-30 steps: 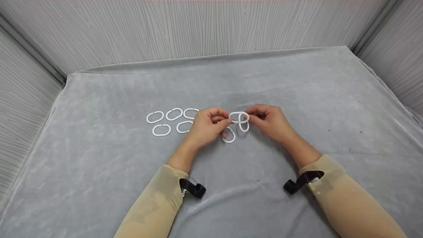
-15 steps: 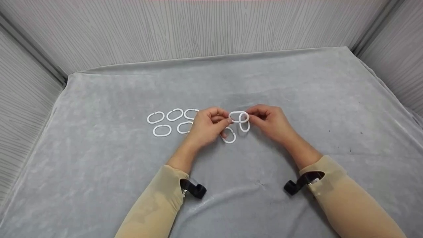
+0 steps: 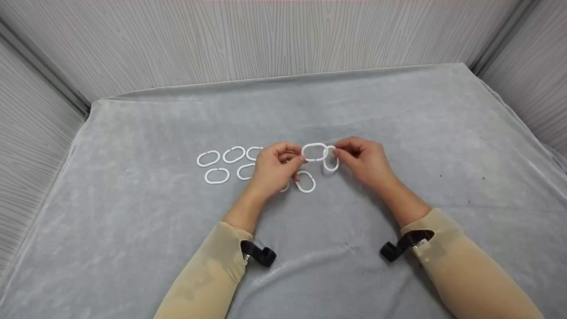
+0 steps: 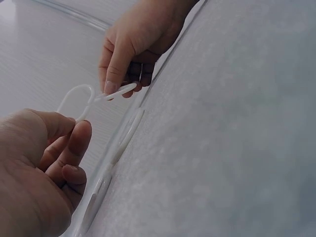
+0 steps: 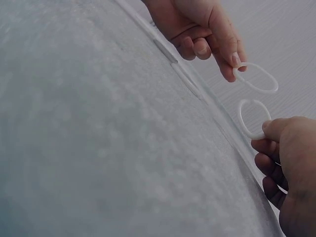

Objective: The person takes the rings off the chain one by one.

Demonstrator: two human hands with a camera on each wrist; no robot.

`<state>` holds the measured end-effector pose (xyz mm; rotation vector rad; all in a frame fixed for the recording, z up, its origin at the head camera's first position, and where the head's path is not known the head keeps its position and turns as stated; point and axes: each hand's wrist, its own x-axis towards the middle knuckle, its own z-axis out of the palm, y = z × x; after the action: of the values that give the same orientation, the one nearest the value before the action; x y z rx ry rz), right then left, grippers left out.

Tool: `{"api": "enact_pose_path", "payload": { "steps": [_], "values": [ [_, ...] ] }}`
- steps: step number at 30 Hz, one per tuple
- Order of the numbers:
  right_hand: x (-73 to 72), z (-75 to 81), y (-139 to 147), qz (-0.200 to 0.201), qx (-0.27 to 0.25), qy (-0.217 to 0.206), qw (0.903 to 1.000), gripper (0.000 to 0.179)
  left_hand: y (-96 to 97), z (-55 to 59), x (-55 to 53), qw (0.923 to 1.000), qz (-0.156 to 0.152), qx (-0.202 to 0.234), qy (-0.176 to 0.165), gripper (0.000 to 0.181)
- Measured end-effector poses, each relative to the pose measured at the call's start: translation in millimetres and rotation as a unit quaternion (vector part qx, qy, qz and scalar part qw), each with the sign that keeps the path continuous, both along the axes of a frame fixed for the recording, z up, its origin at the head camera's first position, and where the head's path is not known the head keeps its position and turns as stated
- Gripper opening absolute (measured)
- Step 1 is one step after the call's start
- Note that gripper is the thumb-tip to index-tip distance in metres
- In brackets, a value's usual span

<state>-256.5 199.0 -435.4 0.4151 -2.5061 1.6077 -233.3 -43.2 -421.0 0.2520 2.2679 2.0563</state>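
In the head view my left hand (image 3: 277, 168) pinches one end of a white oval curtain ring (image 3: 314, 144) between thumb and forefinger. A small split shows in that ring's near side. Facing it, my right hand (image 3: 365, 161) pinches a second white curtain ring (image 3: 325, 165), which hangs tilted downward. The two overlap from above, but the right wrist view has a narrow gap between the left-hand ring (image 5: 276, 89) and the right-hand ring (image 5: 240, 116). Both are held above the cloth. Below them, near my left fingers, lies a loose ring (image 3: 305, 192).
Several more split rings, among them one at the far left (image 3: 217, 182), lie on the grey cloth (image 3: 354, 274) left of my hands. My left hand partly covers some of them. Pale wood-grain panels (image 3: 266, 40) stand behind and at both sides.
My hands have drawn slightly apart and the held rings overlap less. The left-hand ring has shifted left and its split now faces nearer me. The right-hand ring has risen slightly.
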Motion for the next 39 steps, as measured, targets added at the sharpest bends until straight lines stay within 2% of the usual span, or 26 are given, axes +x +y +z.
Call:
{"api": "enact_pose_path", "payload": {
  "steps": [9,15,23,31,39],
  "values": [
    [-1.1,0.2,3.4,-0.045,0.004,0.001,0.999,0.009,-0.9,-0.3,0.0,1.0,0.007,-0.004,-0.001,0.02],
    [-0.1,-5.9,4.2,-0.057,0.022,-0.002,0.9981,0.009,-1.3,-4.5,0.9,0.9992,0.011,-0.034,-0.016,0.019],
    [-2.6,-5.0,4.1,-0.069,0.045,0.009,0.9965,0.009,0.4,-2.9,-3.1,0.9966,0.011,-0.076,-0.03,0.02],
    [-3.3,-4.5,4.9,-0.078,0.063,0.012,0.9949,0.008,4.2,2.8,-6.7,0.989,0.011,-0.14,-0.046,0.018],
    [-5.0,-7.4,5.0,-0.071,0.074,0.005,0.9947,0.01,5.6,7.1,-7.9,0.9786,0.011,-0.204,-0.029,0.014]
  ]
}}
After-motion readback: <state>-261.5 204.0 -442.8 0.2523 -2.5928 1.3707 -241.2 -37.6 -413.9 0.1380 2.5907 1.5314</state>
